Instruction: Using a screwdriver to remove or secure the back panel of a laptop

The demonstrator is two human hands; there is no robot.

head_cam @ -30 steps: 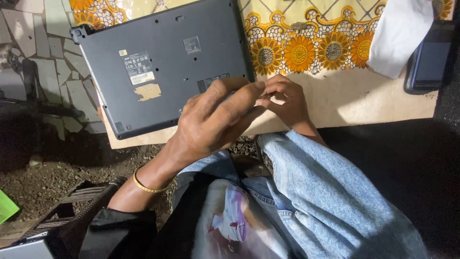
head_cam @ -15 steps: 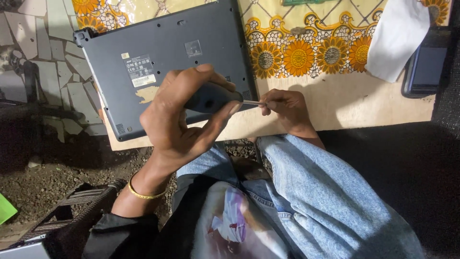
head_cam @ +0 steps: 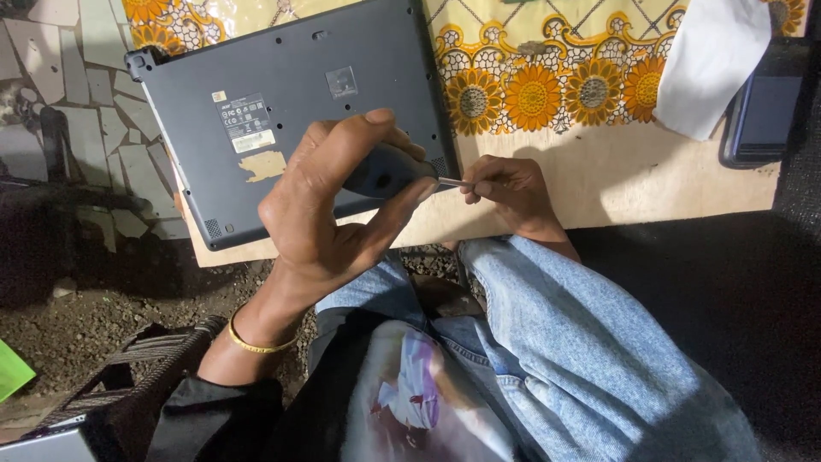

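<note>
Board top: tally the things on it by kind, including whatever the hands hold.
Laptop, underside up: 1
Screwdriver, held in left hand, tip at right hand: 1
White cloth: 1
Dark tablet-like device: 1
Total: 4

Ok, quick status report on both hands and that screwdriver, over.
Left hand gripping the dark screwdriver handle. Right hand fingers pinching the metal shaft near its tip. Upturned grey laptop lies just behind on the board. Nothing between tool and laptop.

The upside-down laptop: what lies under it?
Under the laptop a pale board shows, and a yellow sunflower-patterned cloth lies beyond. The left hand with a screwdriver covers the laptop's near corner, so what lies beneath there is hidden.
</note>
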